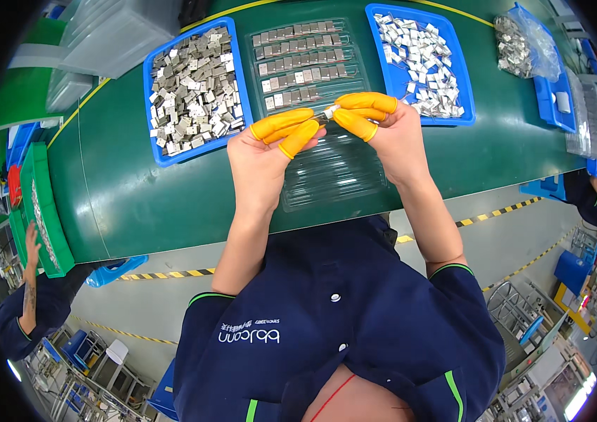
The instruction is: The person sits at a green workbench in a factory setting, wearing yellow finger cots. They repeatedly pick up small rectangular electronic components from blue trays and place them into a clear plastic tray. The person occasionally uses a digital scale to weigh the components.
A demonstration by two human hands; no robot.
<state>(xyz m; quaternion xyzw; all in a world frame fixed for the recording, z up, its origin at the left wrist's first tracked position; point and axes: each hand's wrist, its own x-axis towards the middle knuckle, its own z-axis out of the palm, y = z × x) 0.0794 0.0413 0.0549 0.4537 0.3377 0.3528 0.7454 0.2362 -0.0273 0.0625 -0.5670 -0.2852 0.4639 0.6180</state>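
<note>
sitting full of shells (pixel 193 91), the left bin (pixel 244 84) could have spilled if a forearm knocked it. the left hand (pixel 262 145) was curled close; whether its fingers gripped anything, one could not tell. over the tray (pixel 334 179) was the white part (pixel 331 111), pinched in the right hand's (pixel 393 131) fingers; slick covers could have let it drop. reaching carelessly into the right bin (pixel 446 121) could have bent thin wires.

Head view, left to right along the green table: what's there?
Green bin, metal parts in a blue tray, clear tray, white parts in another blue tray, small blue bin.
</note>
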